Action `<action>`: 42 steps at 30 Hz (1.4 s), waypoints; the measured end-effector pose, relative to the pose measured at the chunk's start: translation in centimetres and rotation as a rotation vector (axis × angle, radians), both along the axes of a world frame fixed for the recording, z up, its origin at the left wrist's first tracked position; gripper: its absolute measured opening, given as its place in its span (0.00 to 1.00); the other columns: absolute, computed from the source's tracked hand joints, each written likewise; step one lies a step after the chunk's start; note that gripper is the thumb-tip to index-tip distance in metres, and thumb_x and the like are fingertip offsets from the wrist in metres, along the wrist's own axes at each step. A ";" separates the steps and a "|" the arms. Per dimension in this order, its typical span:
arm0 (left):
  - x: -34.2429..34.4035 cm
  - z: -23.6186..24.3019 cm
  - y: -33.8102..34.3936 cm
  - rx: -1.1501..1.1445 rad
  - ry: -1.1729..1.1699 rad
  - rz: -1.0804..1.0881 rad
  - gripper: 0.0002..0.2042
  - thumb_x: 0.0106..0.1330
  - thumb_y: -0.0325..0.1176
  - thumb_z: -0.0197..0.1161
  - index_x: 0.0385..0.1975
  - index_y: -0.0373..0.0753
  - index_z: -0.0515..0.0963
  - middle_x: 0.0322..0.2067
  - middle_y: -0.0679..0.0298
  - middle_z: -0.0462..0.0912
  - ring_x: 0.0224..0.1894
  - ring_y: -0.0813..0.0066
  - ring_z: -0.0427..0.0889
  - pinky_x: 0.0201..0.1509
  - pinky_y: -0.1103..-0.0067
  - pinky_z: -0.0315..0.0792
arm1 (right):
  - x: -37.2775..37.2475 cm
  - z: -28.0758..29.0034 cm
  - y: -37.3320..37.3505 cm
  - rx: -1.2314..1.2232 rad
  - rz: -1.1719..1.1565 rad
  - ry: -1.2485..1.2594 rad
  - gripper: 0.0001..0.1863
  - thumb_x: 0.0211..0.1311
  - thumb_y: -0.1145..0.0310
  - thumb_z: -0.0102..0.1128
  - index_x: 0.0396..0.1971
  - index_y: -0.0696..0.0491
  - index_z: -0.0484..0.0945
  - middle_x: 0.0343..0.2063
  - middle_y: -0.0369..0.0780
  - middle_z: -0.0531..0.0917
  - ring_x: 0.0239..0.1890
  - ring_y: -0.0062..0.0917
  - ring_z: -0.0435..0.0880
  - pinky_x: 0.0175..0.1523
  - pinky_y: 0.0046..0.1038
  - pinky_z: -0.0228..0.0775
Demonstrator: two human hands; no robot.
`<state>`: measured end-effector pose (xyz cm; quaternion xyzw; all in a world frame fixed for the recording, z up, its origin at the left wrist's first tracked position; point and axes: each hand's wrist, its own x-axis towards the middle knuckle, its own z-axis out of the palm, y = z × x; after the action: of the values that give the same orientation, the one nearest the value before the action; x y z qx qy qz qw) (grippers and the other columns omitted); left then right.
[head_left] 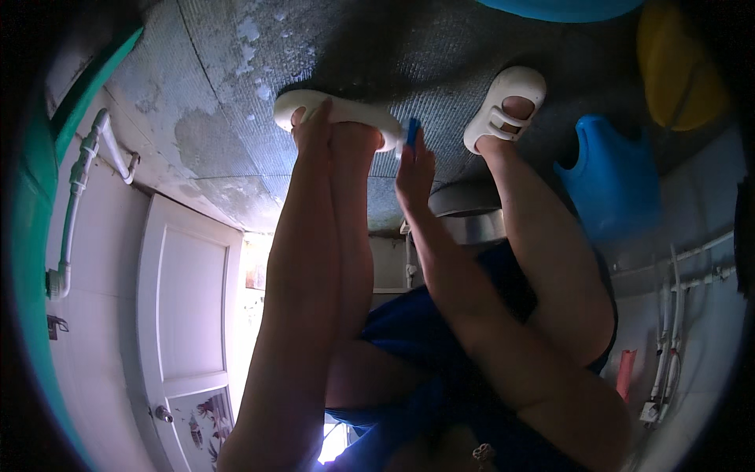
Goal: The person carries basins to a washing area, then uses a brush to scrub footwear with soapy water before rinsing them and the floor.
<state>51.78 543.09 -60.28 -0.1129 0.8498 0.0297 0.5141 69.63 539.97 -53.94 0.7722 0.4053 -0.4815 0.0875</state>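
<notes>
A white slip-on shoe [346,110] is on my left foot, turned sideways over the dark, wet-looking floor. My left hand [313,126] reaches down to its front part and grips the edge, the fingers partly hidden. Close to the heel of that shoe, my right hand [415,171] is closed round a small blue brush [413,130] with pale bristles toward the heel. The other white shoe [511,102], with openings and straps, is on my right foot, farther right and apart from both hands.
A blue plastic container [613,181] stands right of my right leg, with a yellow item [680,71] beyond it. A metal basin [470,216] sits between my legs. A blue tub rim [566,8] is at the far edge. White pipes [75,189] and a door [189,299] are left.
</notes>
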 end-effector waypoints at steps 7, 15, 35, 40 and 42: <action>-0.2 -2.6 -2.5 0.040 0.009 -0.028 0.33 0.43 0.42 0.64 0.50 0.37 0.61 0.45 0.51 0.67 0.46 0.61 0.69 0.47 0.71 0.65 | 0.5 -1.7 5.4 -0.294 0.118 -0.069 0.25 0.58 0.60 0.41 0.55 0.55 0.57 0.27 0.47 0.70 0.30 0.37 0.70 0.36 0.34 0.63; -1.8 -3.1 -3.7 0.016 0.064 -0.139 0.37 0.38 0.46 0.66 0.50 0.38 0.63 0.49 0.49 0.64 0.51 0.60 0.65 0.52 0.73 0.62 | -1.9 -1.9 6.7 -0.150 0.292 -0.003 0.24 0.56 0.61 0.44 0.55 0.47 0.60 0.27 0.47 0.70 0.27 0.36 0.71 0.32 0.35 0.64; -4.1 -4.3 -5.2 0.002 0.041 -0.021 0.37 0.36 0.44 0.68 0.50 0.39 0.64 0.51 0.50 0.62 0.52 0.60 0.64 0.54 0.73 0.60 | -2.6 -1.9 8.1 -0.221 0.413 0.237 0.20 0.56 0.60 0.44 0.51 0.43 0.65 0.26 0.50 0.72 0.28 0.40 0.74 0.34 0.38 0.66; -2.8 -3.4 -4.0 -0.077 -0.068 -0.035 0.38 0.36 0.43 0.68 0.51 0.38 0.63 0.51 0.50 0.61 0.52 0.60 0.64 0.54 0.72 0.61 | 0.0 -2.6 4.8 -0.099 0.425 0.350 0.20 0.56 0.61 0.46 0.51 0.44 0.65 0.27 0.50 0.73 0.27 0.39 0.74 0.34 0.36 0.67; -4.7 -2.7 -3.8 -0.100 -0.009 -0.088 0.38 0.36 0.42 0.68 0.51 0.38 0.63 0.51 0.50 0.61 0.52 0.61 0.65 0.53 0.72 0.61 | 0.9 1.2 2.2 -0.056 0.193 0.324 0.21 0.56 0.61 0.47 0.51 0.45 0.65 0.26 0.50 0.72 0.26 0.39 0.73 0.33 0.35 0.66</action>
<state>47.12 539.30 -63.03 -0.1012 0.8519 -0.0362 0.5126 70.53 542.19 -52.77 0.6394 0.4729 -0.5998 0.0883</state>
